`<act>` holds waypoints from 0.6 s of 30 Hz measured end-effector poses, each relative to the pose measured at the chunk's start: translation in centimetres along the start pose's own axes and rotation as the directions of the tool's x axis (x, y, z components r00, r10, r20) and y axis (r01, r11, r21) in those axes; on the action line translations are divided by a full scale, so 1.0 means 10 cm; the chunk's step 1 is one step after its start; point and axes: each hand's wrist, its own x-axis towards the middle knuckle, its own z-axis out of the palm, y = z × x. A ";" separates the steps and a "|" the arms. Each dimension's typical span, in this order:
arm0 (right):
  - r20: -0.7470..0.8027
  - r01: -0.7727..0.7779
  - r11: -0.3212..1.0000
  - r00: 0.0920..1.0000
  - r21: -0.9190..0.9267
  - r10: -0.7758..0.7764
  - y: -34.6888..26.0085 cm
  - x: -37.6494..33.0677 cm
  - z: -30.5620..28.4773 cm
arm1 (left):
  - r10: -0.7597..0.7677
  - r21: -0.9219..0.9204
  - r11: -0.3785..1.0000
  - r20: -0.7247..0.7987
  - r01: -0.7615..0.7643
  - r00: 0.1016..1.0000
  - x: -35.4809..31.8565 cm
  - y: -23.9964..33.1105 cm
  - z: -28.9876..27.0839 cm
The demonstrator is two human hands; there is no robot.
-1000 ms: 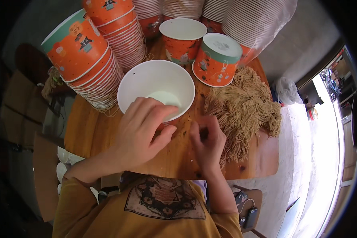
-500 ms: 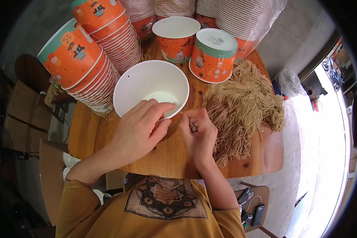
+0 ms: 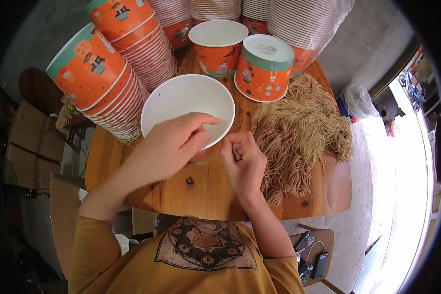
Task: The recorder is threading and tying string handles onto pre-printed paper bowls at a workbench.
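Observation:
A white-lined paper bucket [image 3: 181, 95] stands upright in front of me, with a small hole near its far-left rim. My left hand [image 3: 169, 147] reaches over the near rim, thumb and forefinger apart inside the bucket; its other fingers are hidden. Just outside the rim on the right, my right hand [image 3: 244, 161] is closed in a pinch. A thin tan string showed at these fingertips a moment earlier; now it is barely visible. Beside this hand lies a big loose heap of tan string [image 3: 299, 132].
Nested orange buckets [image 3: 95, 68] lean at the left, several trailing strings. Behind stand an upright bucket [image 3: 218, 54], an upturned one [image 3: 264, 68] and plastic-wrapped stacks [image 3: 299, 24]. The wooden table [image 3: 215, 201] ends near my body. A chair [image 3: 323, 245] holding devices stands lower right.
My left hand has moved slightly up and right, reaching deeper into the bucket, with thumb and forefinger wider apart. My right hand stays nearly in place at the rim.

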 end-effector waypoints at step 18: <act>0.028 -0.168 0.981 0.986 0.096 0.166 -0.08 0.18 -0.27 | 0.199 0.150 0.968 0.020 -0.200 0.980 0.28 -0.17 -0.11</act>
